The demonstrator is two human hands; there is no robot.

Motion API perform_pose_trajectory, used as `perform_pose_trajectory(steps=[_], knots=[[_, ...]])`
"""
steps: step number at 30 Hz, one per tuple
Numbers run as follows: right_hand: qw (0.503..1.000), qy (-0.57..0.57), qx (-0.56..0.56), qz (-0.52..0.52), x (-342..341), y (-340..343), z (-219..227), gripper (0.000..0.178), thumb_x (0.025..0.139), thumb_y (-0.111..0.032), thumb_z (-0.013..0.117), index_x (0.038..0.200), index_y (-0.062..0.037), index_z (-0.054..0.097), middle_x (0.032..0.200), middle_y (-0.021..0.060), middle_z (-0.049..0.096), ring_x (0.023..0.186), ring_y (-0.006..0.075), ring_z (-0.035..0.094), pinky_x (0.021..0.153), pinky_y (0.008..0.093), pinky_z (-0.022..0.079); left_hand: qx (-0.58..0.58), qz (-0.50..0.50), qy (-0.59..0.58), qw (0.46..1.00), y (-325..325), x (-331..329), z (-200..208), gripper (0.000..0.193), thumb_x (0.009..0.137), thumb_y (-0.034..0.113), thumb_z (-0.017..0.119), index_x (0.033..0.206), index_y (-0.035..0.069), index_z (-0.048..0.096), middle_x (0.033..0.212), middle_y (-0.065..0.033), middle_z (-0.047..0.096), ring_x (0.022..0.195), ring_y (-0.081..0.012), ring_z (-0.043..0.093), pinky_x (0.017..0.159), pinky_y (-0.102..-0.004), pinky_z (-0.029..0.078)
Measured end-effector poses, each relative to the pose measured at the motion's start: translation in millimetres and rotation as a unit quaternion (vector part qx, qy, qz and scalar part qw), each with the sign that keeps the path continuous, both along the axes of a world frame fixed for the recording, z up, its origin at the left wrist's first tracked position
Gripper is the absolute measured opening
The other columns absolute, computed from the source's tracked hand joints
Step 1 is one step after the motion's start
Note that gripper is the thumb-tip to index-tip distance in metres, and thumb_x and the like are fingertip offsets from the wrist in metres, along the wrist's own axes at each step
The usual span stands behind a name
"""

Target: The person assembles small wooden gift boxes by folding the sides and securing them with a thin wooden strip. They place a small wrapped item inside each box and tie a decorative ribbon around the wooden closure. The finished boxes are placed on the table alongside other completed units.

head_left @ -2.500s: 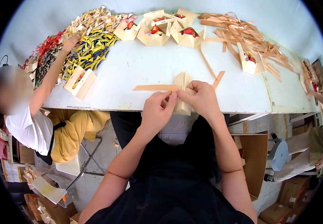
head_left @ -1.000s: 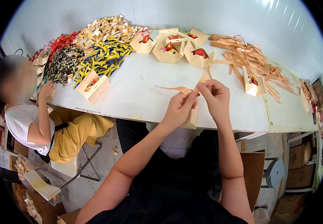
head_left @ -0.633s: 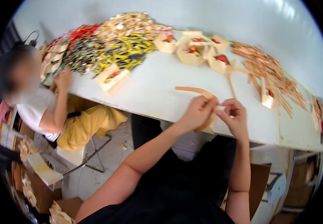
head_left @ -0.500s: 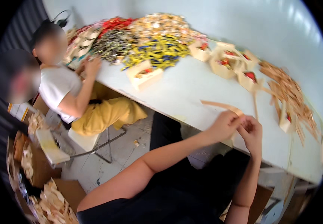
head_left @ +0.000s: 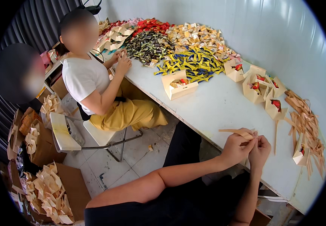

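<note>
Above the near edge of the table (head_left: pixel 223 113), my left hand (head_left: pixel 235 149) is closed in a pinch on a thin tan strip (head_left: pixel 229 130). One end of the strip sticks out to the left, curving over my fingers. Pressed close beside it, my right hand (head_left: pixel 260 153) is also closed, its fingertips at the strip's other end. A pale piece shows below my hands, mostly hidden, so I cannot tell what it is. To the right lies a heap of similar tan strips (head_left: pixel 302 109), with a small pale box (head_left: pixel 301 155) holding a red-wrapped item against it.
Pale open boxes (head_left: pixel 253 94) with wrapped sweets stand at the back right; another box (head_left: pixel 178 94) sits mid-table. Piles of yellow-blue packets (head_left: pixel 193 62) and other sweets cover the far end. A seated co-worker (head_left: pixel 85 81) works at left. Cartons (head_left: pixel 70 188) of pale pieces stand on the floor.
The view has turned left, so the scene sits farther right and is sharper. My hands stay together on the strip; its free end now looks shorter and more curled.
</note>
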State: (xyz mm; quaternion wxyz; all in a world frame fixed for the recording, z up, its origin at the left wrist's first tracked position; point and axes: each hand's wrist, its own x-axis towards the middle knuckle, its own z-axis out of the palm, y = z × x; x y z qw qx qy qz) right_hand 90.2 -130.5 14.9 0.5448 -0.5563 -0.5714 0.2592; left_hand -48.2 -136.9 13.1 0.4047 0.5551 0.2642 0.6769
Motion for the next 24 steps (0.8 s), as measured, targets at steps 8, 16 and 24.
perform_pose_trajectory(steps=[8,16,24], knots=[[0.965,0.212,-0.099,0.115,-39,2,13,0.018,0.11,-0.015,0.063,0.101,-0.0027,0.073,0.085,-0.0032,0.067,0.077,0.0043,0.056,0.07,0.0226,0.043,-0.091,0.012,0.004,0.996,13,-37,2,0.019,0.108,0.013,0.069,0.111,-0.005,0.076,0.11,-0.0083,0.075,0.098,-0.0141,0.072,0.088,-0.0291,0.057],[0.916,0.326,-0.167,0.164,-46,-2,36,0.014,0.105,-0.012,0.069,0.111,-0.0021,0.075,0.098,-0.0002,0.073,0.088,0.007,0.06,0.078,0.0245,0.044,-0.169,-0.021,-0.048,0.984,16,-48,-8,0.019,0.111,0.014,0.064,0.11,-0.003,0.073,0.105,-0.0054,0.074,0.094,-0.0102,0.07,0.084,-0.0272,0.057],[0.903,0.401,-0.059,0.142,-50,2,20,0.022,0.115,-0.033,0.06,0.113,-0.0133,0.069,0.125,0.0023,0.072,0.114,0.0144,0.063,0.098,0.0365,0.045,-0.17,-0.012,0.016,0.985,16,-52,-7,0.027,0.113,0.02,0.059,0.111,-0.002,0.074,0.093,-0.0013,0.069,0.089,-0.0064,0.063,0.08,-0.0254,0.053]])
